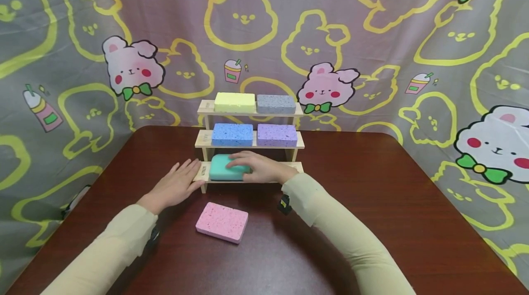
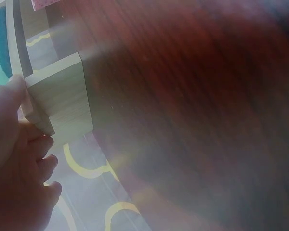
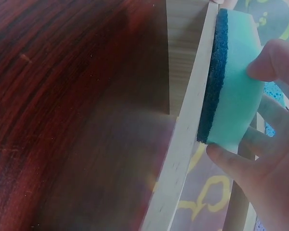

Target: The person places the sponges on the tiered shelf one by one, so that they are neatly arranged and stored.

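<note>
A turquoise sponge (image 1: 219, 164) with a dark scouring side (image 3: 215, 82) lies on the bottom step of a small three-step wooden rack (image 1: 297, 166). My right hand (image 1: 260, 168) grips this sponge, thumb at its right end and one fingertip on its top. Against the left end of the same step rests my left hand (image 1: 173, 184), fingers fairly straight and thumb near the front edge. Closer to me, a pink sponge (image 1: 222, 222) lies flat on the table, touched by neither hand.
Blue (image 1: 232, 134) and purple (image 1: 277, 135) sponges occupy the middle step. On the top step sit a yellow sponge (image 1: 234, 102) and a grey sponge (image 1: 276, 104). The rack stands on a dark wooden table (image 1: 372, 221), with a patterned curtain (image 1: 264, 70) behind it.
</note>
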`<action>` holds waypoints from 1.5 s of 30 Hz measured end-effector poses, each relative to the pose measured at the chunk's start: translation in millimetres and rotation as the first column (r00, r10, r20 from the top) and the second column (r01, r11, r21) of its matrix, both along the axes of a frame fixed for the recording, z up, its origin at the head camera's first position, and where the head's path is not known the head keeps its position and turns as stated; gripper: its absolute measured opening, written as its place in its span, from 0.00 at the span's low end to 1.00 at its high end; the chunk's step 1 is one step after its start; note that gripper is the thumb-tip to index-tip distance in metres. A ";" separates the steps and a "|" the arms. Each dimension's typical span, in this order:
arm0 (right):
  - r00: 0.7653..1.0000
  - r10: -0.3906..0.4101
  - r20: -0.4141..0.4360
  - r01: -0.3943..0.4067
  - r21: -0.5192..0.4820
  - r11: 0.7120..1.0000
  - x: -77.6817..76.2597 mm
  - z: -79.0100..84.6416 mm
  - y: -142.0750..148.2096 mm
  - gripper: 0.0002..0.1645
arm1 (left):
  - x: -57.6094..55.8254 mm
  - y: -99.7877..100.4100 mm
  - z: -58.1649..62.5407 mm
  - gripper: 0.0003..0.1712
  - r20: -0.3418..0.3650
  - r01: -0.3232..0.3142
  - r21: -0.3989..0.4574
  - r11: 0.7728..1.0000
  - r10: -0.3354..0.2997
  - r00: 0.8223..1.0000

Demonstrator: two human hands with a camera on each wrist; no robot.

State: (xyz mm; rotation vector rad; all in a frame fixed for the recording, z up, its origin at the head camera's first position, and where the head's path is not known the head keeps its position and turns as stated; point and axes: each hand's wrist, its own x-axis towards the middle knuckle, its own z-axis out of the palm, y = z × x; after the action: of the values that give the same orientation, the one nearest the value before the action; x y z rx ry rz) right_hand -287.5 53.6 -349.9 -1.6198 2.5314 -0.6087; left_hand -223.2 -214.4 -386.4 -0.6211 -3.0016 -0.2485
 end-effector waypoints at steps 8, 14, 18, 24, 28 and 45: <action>1.000 -0.006 -0.007 0.006 0.012 1.000 0.8 2.0 0.6 0.27 | 0.5 0.3 1.0 0.38 0.001 0.001 0.007 1.000 -0.001 1.000; 0.999 -0.043 -0.010 0.044 0.033 0.998 4.6 4.8 2.6 0.28 | 0.3 -0.1 0.2 0.38 0.000 0.000 0.005 1.000 0.000 1.000; 0.998 -0.032 -0.047 0.033 0.027 0.999 9.1 7.9 4.6 0.27 | 0.4 -0.6 -0.4 0.38 -0.005 0.002 0.003 1.000 -0.002 1.000; 0.993 0.039 -0.108 -0.042 -0.026 0.999 25.0 13.8 10.3 0.26 | 0.1 0.0 -0.1 0.38 -0.002 0.000 0.007 1.000 0.000 1.000; 0.984 0.095 -0.149 -0.103 -0.047 0.994 38.8 13.4 12.6 0.26 | 0.1 -0.3 -0.4 0.38 -0.003 0.000 0.005 1.000 0.000 1.000; 0.980 0.142 -0.140 -0.146 -0.015 0.989 84.3 -5.2 16.8 0.32 | 1.2 1.5 1.9 0.37 -0.006 0.001 0.002 1.000 0.000 1.000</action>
State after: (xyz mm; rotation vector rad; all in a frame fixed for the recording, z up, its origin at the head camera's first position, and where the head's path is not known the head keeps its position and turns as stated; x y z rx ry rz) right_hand -203.2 70.4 -355.0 -1.8968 2.4778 -0.5326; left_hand -221.9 -212.8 -384.5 -0.6214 -2.9954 -0.2490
